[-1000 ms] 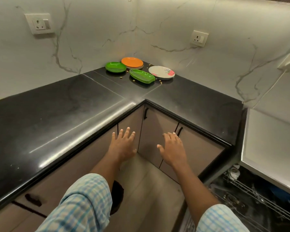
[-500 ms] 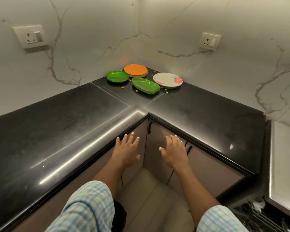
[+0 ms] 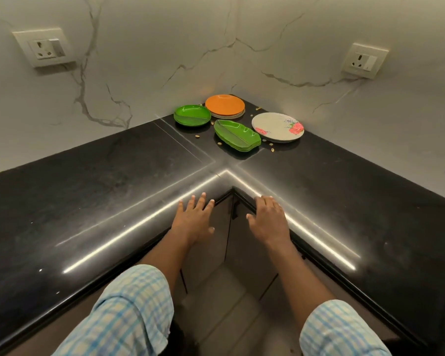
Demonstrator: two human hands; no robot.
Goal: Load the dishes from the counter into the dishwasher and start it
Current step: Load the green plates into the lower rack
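Black corner counter [image 3: 113, 191] carries orange plates [image 3: 224, 105], green dishes [image 3: 192, 115], floral plate [image 3: 277, 127].

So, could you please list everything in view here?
orange round plate: one, orange, atop a pale stack, back corner
green round divided dish: at least one, green, left of it
green leaf-shaped dishes: small stack, green, in front
white floral round plate: one, white and pink, rightmost
tan scraps: several, tan, scattered among dishes
black stone counter: one, black, L-shaped
white wall sockets: two, white, one per wall
left grip: one, bare, open, counter edge
right grip: one, bare, open, counter edge
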